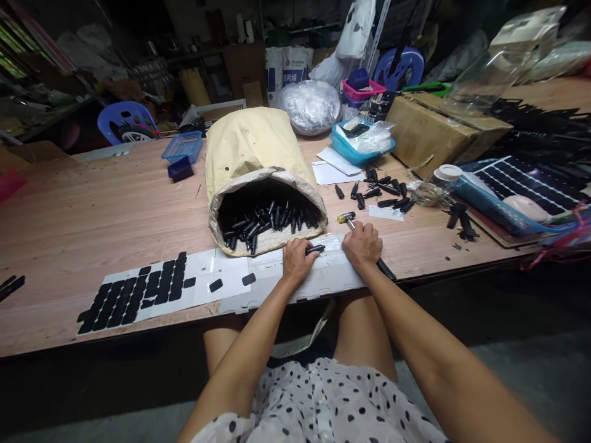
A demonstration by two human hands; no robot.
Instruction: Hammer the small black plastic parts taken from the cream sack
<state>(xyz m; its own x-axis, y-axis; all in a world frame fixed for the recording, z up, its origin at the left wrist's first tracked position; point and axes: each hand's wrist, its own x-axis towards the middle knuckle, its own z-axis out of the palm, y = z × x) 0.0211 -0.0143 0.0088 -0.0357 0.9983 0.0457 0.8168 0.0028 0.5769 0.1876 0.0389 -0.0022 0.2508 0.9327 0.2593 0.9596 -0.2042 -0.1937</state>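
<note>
My left hand (297, 258) is closed on a small black cylindrical part (314, 249) and holds it flat on the white sheet (323, 280) at the table's near edge. My right hand (362, 244) grips the dark handle of a small hammer (346, 217), whose yellow-and-black head points away from me, just right of the black part. Directly behind my hands lies a tan sack (258, 178) on its side, its open mouth full of several similar black parts.
A white sheet with several black oval stickers (138, 292) lies to the left on the wooden table (92, 209). Loose black parts (385, 192), a clear jar (438, 184), a blue tray (357, 147), a cardboard box (438, 126) and black strips (530, 178) crowd the right side.
</note>
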